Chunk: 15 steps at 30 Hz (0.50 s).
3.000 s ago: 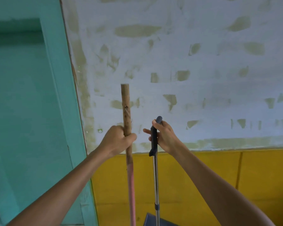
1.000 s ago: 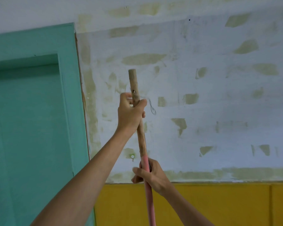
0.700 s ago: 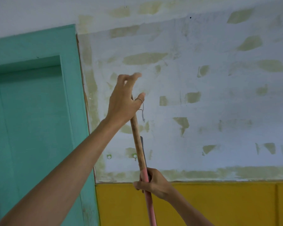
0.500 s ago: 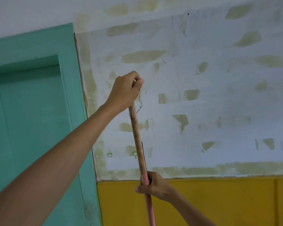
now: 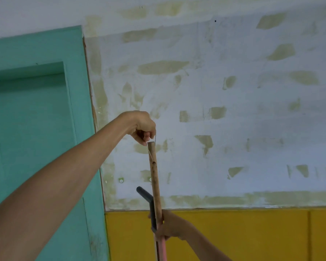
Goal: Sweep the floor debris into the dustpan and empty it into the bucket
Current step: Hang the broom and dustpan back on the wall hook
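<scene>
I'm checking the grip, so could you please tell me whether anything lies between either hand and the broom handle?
The left hand pinches only the string loop above the broom handle. The right hand clasps that handle together with the dark dustpan handle; nothing else intervenes.

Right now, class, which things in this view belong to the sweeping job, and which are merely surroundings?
Belong to the job:
broom handle, held by both hands
hanging string, pinched by the left hand
dustpan handle, gripped with the broom by the right hand

Surroundings:
teal door
patchy wall
wall screw
</scene>
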### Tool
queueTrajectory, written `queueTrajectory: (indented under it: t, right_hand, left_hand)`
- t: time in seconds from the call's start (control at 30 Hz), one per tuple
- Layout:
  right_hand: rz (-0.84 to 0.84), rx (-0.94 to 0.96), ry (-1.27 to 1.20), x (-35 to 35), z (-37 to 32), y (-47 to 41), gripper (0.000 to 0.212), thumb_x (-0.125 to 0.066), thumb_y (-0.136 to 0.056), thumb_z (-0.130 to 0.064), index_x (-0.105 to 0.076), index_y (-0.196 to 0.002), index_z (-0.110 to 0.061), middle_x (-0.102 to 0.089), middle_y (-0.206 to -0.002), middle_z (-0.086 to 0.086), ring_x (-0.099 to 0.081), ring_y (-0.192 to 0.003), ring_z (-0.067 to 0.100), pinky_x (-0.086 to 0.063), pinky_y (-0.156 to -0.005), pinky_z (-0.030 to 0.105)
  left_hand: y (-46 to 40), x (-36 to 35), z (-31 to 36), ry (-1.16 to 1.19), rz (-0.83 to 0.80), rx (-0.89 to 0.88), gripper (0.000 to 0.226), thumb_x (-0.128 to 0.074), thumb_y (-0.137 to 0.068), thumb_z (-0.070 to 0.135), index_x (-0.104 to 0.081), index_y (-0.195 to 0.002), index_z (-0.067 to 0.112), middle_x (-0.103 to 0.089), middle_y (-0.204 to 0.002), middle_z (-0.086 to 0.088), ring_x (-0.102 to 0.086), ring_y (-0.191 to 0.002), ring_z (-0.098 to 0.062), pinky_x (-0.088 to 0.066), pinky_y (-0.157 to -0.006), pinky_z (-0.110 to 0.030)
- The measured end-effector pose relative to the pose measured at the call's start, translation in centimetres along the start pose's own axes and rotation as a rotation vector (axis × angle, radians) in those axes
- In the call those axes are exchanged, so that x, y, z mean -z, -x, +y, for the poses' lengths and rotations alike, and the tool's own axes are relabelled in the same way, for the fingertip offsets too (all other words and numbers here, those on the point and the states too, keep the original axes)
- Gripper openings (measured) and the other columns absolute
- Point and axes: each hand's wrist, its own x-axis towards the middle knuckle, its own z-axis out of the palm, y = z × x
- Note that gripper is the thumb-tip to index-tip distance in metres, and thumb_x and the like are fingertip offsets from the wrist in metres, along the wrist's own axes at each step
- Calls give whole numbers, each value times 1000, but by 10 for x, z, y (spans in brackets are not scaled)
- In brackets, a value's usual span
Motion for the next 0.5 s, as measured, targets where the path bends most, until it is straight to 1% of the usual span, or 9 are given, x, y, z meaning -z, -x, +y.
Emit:
queueTrajectory:
  t: [0.07, 0.13, 0.23, 0.3, 0.33, 0.37, 0.4, 0.47, 0.5]
  right_hand:
    - [-44, -9, -63, -10, 5, -8, 28, -64, -81, -2, -60, -99, -22, -63, -83, -7, -60, -75, 9, -50, -60, 24]
    - [-53, -26, -156, -18, 7, -15, 28, -57, -77, 8, -64, -88, -17, -67, -82, -2, -65, -82, 12, -50, -65, 28]
    - [26, 8, -311, -27, 3, -21, 31, -47, -71, 20, -59, -76, -8, -64, -75, 8, -66, -82, 21, -50, -66, 28]
    - [100, 66, -382, -29, 6, -24, 30, -44, -71, 21, -54, -78, -6, -60, -72, 10, -62, -73, 20, -49, -57, 24]
    - [149, 95, -402, -28, 6, -24, 28, -43, -72, 20, -52, -80, -6, -57, -70, 9, -59, -66, 18, -46, -54, 24]
    - [200, 128, -414, -27, 6, -24, 27, -42, -74, 18, -49, -80, -7, -54, -68, 7, -54, -61, 16, -42, -53, 24]
    - [237, 164, -415, -26, 5, -26, 26, -42, -75, 16, -46, -79, -8, -50, -66, 6, -49, -57, 16, -38, -53, 24]
    - [253, 232, -391, -26, 1, -31, 24, -45, -78, 13, -45, -74, -11, -45, -64, 4, -43, -55, 15, -34, -53, 24]
    - [232, 247, -375, -29, -1, -34, 20, -48, -79, 9, -45, -72, -10, -44, -64, 4, -42, -55, 16, -34, -53, 24]
  left_hand:
    - [7, 14, -2, 44, -153, -17, 23, -58, -84, -11, -60, -106, -6, -56, -68, -14, -58, -61, -24, -62, -75, -42]
    - [10, 23, -8, 219, -218, -12, 35, -54, -86, -11, -52, -120, -2, -53, -74, -15, -57, -67, -25, -58, -83, -46]
    - [3, 17, -29, 660, -135, -2, 54, -44, -91, -9, -35, -141, 9, -61, -83, -24, -65, -77, -34, -56, -83, -50]
    - [-7, 5, -47, 910, -44, -69, 73, -37, -91, -16, -22, -151, 23, -65, -98, -32, -69, -92, -40, -56, -85, -48]
    - [-11, -3, -58, 962, 10, -137, 80, -37, -90, -19, -19, -153, 27, -66, -103, -32, -70, -96, -38, -57, -88, -45]
    - [-14, -11, -68, 952, 77, -230, 83, -40, -90, -20, -19, -154, 28, -68, -105, -29, -71, -97, -34, -57, -89, -41]
    - [-16, -20, -79, 862, 170, -339, 84, -47, -90, -17, -20, -155, 29, -70, -105, -23, -72, -96, -28, -56, -91, -36]
    - [-21, -37, -98, 543, 353, -527, 83, -61, -89, -6, -24, -154, 30, -74, -100, -12, -73, -92, -13, -53, -95, -29]
    - [-24, -46, -105, 381, 425, -585, 82, -63, -89, -3, -24, -153, 31, -75, -98, -8, -72, -90, -8, -53, -95, -26]
